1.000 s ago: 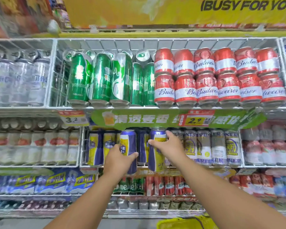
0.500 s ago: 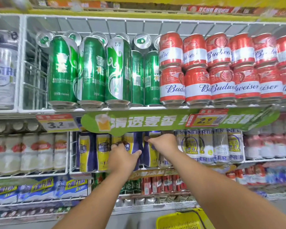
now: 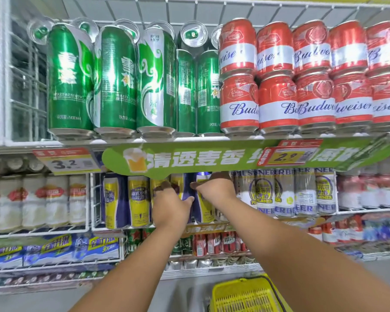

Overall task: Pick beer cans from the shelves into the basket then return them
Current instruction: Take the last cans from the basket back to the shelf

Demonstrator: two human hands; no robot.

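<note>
Both my hands reach into the middle wire shelf (image 3: pixel 92 228), under a green banner (image 3: pixel 212 157). My left hand (image 3: pixel 170 204) is wrapped round a tall blue-and-yellow beer can (image 3: pixel 186 188) standing among others of its kind. My right hand (image 3: pixel 214 189) grips the neighbouring blue-and-yellow can (image 3: pixel 204 209) near its top. Both cans stand upright on the shelf, their tops hidden behind the banner. A yellow plastic basket (image 3: pixel 245 296) sits low on the floor at the bottom of the view; what I see of its inside holds nothing.
Tall green cans (image 3: pixel 113 79) and stacked red Budweiser cans (image 3: pixel 277 104) fill the upper shelf. Silver pilsner cans (image 3: pixel 284 194) stand right of my hands, white-and-red cans (image 3: pixel 32 199) to the left. Lower shelves hold more cans and blue packs (image 3: pixel 50 248).
Both hands have pushed the two blue-and-yellow cans deeper into the shelf row. The view has moved closer and tilted down, bringing more of the basket into sight.
</note>
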